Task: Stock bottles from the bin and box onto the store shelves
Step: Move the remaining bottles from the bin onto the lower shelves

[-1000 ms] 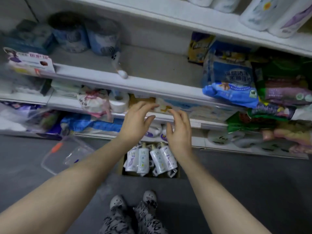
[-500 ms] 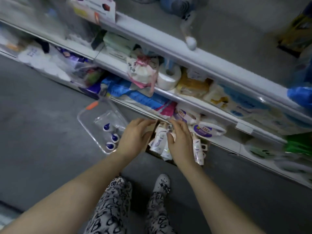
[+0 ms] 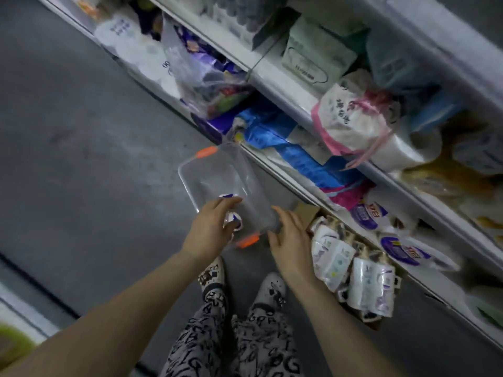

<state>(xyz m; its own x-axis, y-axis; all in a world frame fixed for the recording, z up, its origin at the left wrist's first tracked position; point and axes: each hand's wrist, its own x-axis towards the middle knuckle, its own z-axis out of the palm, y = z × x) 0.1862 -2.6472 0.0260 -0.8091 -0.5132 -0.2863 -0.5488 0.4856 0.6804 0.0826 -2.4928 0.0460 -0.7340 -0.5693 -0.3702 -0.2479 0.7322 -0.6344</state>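
Observation:
A clear plastic bin (image 3: 187,175) with orange handles stands on the grey floor by the bottom shelf. My left hand (image 3: 209,231) reaches into its near end, fingers and thumb curled round a white bottle with a purple cap (image 3: 236,223). Another purple cap (image 3: 227,195) shows just beyond my fingers. My right hand (image 3: 291,240) hovers with relaxed, spread fingers at the bin's near right corner. Right of it, a cardboard box (image 3: 307,212) holds several white bottles (image 3: 332,257) lying packed together.
The store shelves (image 3: 285,85) run diagonally along the right, crowded with tissue packs, bags and a blue package (image 3: 275,137). White detergent bottles with purple labels (image 3: 367,214) lie on the bottom shelf. My feet (image 3: 213,276) stand just behind the bin.
My view dropped from the shelves to the floor. Both hands came down and moved left from the cardboard box to the clear bin, where my left hand closed round a bottle.

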